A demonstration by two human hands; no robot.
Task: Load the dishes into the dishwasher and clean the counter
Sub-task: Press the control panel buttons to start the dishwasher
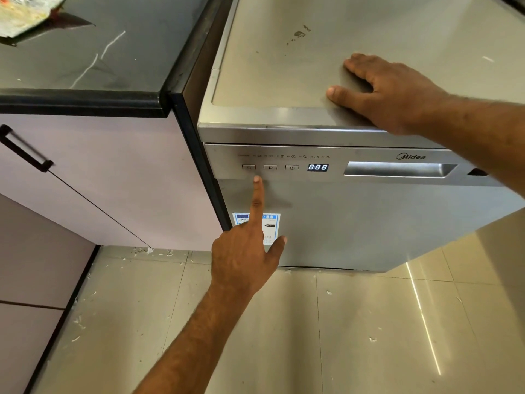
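A silver dishwasher [355, 223] stands with its door closed, and its display [317, 167] is lit with 8:88. My left hand [247, 251] points up at the control panel. Its index finger is straight, with the tip just below the leftmost button [249, 167]; the other fingers are curled and the thumb sticks out. My right hand [389, 92] rests flat on the dishwasher's top, near its front edge, and holds nothing. The dark counter [99, 52] lies to the left, with a foil-like wrapper [25, 15] at its far left corner.
A recessed door handle [397, 169] sits right of the display. Pale cabinet doors with a black handle [22, 149] fill the left side under the counter. The tiled floor [341, 336] has several small white scraps on it.
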